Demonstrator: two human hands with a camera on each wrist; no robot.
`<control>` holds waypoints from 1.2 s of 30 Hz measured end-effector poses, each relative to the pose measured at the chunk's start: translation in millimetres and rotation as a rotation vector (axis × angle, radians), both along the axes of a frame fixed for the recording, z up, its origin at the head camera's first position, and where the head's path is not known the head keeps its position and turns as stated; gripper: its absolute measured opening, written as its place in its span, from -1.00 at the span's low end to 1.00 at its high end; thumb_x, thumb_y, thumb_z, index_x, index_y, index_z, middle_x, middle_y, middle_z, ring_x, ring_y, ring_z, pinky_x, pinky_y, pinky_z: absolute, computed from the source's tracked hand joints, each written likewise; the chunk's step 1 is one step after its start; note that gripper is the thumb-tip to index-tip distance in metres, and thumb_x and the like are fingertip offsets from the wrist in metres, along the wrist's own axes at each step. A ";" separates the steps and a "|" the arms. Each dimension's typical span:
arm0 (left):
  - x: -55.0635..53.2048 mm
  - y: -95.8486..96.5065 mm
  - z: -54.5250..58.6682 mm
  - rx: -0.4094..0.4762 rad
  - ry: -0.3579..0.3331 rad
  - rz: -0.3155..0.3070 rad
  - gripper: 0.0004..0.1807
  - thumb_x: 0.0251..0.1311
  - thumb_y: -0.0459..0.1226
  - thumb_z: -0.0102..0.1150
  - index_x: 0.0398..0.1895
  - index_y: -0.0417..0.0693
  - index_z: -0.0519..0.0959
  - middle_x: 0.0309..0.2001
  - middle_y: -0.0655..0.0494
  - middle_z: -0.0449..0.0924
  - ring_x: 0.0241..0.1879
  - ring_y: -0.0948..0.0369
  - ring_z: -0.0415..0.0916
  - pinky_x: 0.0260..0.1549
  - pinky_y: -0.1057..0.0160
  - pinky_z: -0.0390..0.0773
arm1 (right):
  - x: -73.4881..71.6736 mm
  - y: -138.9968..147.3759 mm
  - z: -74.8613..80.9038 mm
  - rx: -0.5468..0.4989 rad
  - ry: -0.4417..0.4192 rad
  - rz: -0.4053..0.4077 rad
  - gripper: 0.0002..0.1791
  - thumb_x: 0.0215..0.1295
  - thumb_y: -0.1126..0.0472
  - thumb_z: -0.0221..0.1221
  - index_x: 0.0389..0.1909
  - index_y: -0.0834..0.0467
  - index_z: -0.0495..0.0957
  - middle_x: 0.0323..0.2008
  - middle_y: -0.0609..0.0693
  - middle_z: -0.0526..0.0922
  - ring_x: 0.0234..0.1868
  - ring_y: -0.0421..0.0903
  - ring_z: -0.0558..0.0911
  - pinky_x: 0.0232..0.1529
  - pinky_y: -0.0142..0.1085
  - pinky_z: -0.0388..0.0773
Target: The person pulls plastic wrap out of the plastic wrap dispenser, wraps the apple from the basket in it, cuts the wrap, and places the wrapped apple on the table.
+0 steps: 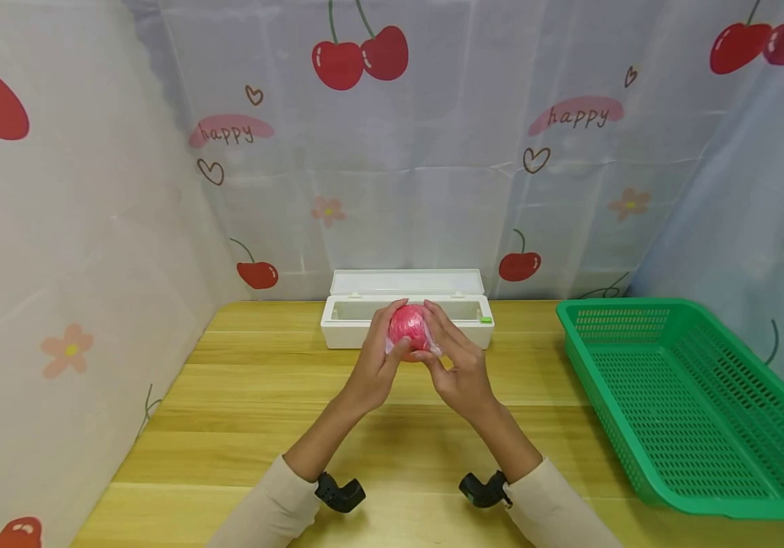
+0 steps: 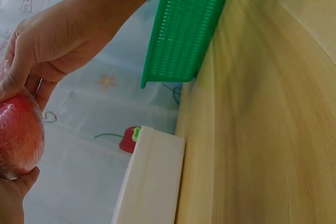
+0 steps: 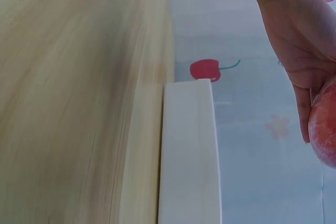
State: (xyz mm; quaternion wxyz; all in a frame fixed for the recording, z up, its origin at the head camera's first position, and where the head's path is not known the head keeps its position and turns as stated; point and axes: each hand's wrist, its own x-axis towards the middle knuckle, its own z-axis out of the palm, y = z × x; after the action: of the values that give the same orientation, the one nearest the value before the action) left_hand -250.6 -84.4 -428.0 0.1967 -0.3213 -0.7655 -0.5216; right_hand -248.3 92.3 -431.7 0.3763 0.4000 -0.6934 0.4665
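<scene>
The left hand (image 1: 373, 373) and right hand (image 1: 463, 374) share a grip round the film-wrapped round red thing (image 1: 409, 324), raised above the tabletop (image 1: 262, 426) near the open white box (image 1: 347, 338), and it looks fairly light, firm and perhaps slick, best cupped at its sides.
</scene>
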 end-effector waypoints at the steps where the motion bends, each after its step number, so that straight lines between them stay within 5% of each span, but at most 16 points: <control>1: 0.1 -0.3 0.5 0.008 0.004 0.007 -0.45 0.57 -0.05 -0.06 0.53 0.10 0.19 0.31 0.04 0.32 0.17 0.12 0.42 0.05 0.18 0.64 | -0.2 0.4 0.1 0.002 0.006 -0.003 -0.35 0.28 0.24 0.35 0.34 0.38 0.44 0.32 0.33 0.48 0.33 0.21 0.50 0.24 -0.28 0.47; 6: 0.0 -1.6 3.4 0.119 -0.026 -0.032 -0.48 0.51 -0.21 0.05 0.48 -0.01 0.29 0.29 -0.01 0.43 0.11 0.03 0.51 -0.07 0.16 0.70 | -2.5 1.4 1.8 -0.001 0.026 -0.010 -0.29 0.35 -0.05 0.31 0.33 0.35 0.46 0.31 0.29 0.51 0.31 0.18 0.52 0.24 -0.27 0.48; 10: -0.4 -2.0 3.8 0.185 -0.080 -0.089 -0.45 0.48 -0.24 0.10 0.48 -0.01 0.29 0.23 -0.06 0.49 0.04 -0.01 0.56 -0.20 0.15 0.74 | -2.7 1.8 4.2 0.006 -0.015 0.027 -0.25 0.20 0.15 0.46 0.35 0.34 0.43 0.34 0.29 0.47 0.32 0.19 0.51 0.23 -0.27 0.49; 15: -0.3 -1.7 2.3 0.132 -0.063 -0.070 -0.49 0.51 -0.12 0.06 0.46 0.10 0.32 0.24 0.04 0.50 0.05 0.08 0.55 -0.12 0.18 0.72 | -2.3 2.0 4.3 0.031 -0.054 0.029 -0.19 -0.03 0.41 0.52 0.33 0.31 0.47 0.31 0.24 0.52 0.30 0.18 0.53 0.22 -0.30 0.50; 23: -0.4 -1.0 -1.8 0.022 -0.015 -0.021 -0.54 0.55 -0.06 -0.04 0.43 0.08 0.35 0.21 0.09 0.46 0.13 0.11 0.48 0.01 0.18 0.67 | -1.4 5.2 2.5 0.057 -0.053 0.009 -0.25 -0.02 0.43 0.50 0.29 0.31 0.51 0.26 0.23 0.57 0.25 0.18 0.58 0.16 -0.34 0.52; 32: -1.9 -0.1 -2.1 0.179 -0.099 -0.043 -0.56 0.53 -0.16 0.03 0.41 0.07 0.40 0.23 0.02 0.52 0.03 0.05 0.56 -0.12 0.17 0.72 | -1.5 3.7 -0.3 0.083 -0.030 0.019 -0.19 0.33 -0.08 0.32 0.43 0.32 0.35 0.42 0.23 0.40 0.40 0.15 0.42 0.28 -0.30 0.43; 36: 2.2 1.5 3.2 0.186 -0.110 -0.042 -0.52 0.53 -0.13 0.02 0.43 -0.03 0.35 0.26 0.03 0.51 0.10 0.06 0.55 -0.03 0.18 0.69 | -0.5 1.6 -2.2 0.089 -0.020 0.008 -0.19 0.42 -0.15 0.19 0.45 0.35 0.31 0.43 0.26 0.37 0.42 0.14 0.41 0.28 -0.32 0.43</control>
State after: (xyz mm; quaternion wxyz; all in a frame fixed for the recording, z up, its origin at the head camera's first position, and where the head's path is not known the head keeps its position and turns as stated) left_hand -248.4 -82.9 -424.8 0.1723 -0.2885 -0.7166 -0.6112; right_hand -248.8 93.8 -433.9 0.3491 0.4143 -0.7158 0.4406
